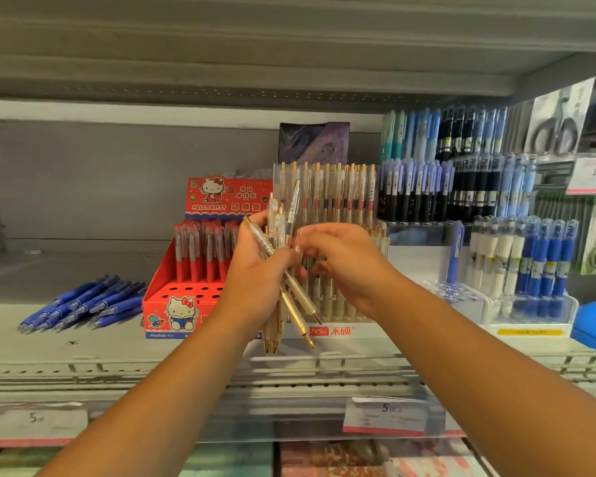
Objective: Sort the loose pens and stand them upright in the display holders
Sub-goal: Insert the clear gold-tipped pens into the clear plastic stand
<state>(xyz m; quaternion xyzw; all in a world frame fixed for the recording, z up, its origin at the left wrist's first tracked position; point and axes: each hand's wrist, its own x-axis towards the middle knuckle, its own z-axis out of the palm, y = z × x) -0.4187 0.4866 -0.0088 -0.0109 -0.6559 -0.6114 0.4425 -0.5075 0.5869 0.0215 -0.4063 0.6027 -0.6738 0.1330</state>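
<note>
Left hand (255, 270) is closed around a bundle of cream-and-gold pens (283, 270), held in front of the clear pen holder (338, 304). Long axes run roughly vertical, fanned out; tips point down, clicker ends up, two pens slanting down-right. Right hand (341, 259) is partly curled, fingertips (301, 241) touching the upper part of the bundle; whether it grips a pen, cannot tell. Loose blue pens (83, 301) lie flat on the shelf (49, 352), left of the red display box (183, 304).
</note>
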